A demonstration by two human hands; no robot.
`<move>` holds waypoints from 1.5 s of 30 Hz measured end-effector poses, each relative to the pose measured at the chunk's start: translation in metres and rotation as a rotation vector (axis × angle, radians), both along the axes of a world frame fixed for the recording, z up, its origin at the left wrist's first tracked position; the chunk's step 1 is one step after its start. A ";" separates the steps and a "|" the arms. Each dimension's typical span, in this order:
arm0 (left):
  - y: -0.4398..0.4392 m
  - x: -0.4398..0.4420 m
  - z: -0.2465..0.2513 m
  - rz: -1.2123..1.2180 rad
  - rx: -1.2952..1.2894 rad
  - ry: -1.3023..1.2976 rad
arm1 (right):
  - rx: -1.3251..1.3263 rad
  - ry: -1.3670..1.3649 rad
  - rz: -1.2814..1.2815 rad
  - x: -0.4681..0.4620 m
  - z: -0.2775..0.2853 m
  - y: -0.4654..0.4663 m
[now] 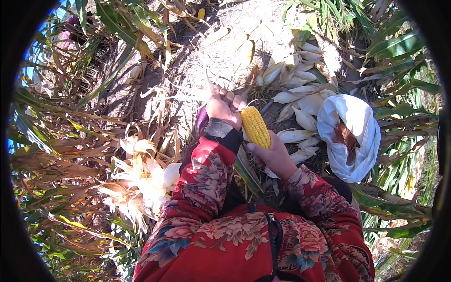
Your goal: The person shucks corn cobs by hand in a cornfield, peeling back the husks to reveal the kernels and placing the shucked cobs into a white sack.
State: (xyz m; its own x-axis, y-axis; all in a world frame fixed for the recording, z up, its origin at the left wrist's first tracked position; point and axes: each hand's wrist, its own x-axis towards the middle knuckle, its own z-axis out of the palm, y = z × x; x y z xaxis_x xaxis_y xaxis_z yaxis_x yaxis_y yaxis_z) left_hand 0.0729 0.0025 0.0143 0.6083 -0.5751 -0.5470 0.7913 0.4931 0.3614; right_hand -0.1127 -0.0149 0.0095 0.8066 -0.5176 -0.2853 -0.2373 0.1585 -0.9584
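Observation:
A husked yellow ear of corn [255, 127] lies tilted between my two hands. My right hand [276, 153] is closed around its lower end. At the upper end, my left hand [223, 105] has its fingers curled, with a pale strip of husk [208, 79] sticking out above them; whether the fingers also grip the cob's base is hidden. To the right of the corn lies a pile of ears still in pale husks [304, 118]. Stripped pale husks [141, 176] are heaped left of my left sleeve.
A white cloth bag [370, 130] holding something reddish brown stands at the right. Husked yellow ears [251, 51] lie on the sunlit soil ahead. Corn stalks and dry leaves [70, 130] line both sides. A partly hidden person [72, 30] shows at the upper left.

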 end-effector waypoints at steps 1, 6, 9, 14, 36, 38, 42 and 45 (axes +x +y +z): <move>0.001 0.001 0.001 0.005 -0.009 0.001 | 0.134 -0.049 0.009 0.002 0.003 0.001; 0.006 0.018 0.011 0.081 -0.333 -0.062 | 1.269 -0.194 0.003 -0.015 0.003 0.002; 0.022 0.061 0.014 0.258 -0.202 -0.050 | 0.520 0.210 0.237 -0.024 -0.019 0.025; 0.198 0.197 -0.052 0.472 0.023 -0.165 | -0.370 0.335 0.189 -0.037 -0.073 0.014; 0.055 -0.014 0.047 -0.382 -0.120 -0.584 | 0.041 0.288 -0.455 -0.089 -0.077 -0.173; 0.030 -0.046 0.039 -0.451 -0.199 -0.372 | -0.066 0.578 -0.321 -0.108 -0.123 -0.161; 0.017 -0.059 -0.011 -0.754 0.353 -0.382 | -0.620 0.812 0.068 -0.107 -0.188 -0.127; 0.008 -0.053 0.000 -0.733 0.190 -0.241 | -0.897 0.756 0.156 -0.097 -0.240 -0.116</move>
State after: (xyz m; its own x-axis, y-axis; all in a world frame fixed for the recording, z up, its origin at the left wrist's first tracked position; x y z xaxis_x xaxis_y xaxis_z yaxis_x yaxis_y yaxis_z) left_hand 0.0197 0.0109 0.0143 0.2250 -0.7847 -0.5776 0.7794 -0.2108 0.5900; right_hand -0.2093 -0.1308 -0.2302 0.6611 -0.6867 -0.3021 -0.7489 -0.5800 -0.3206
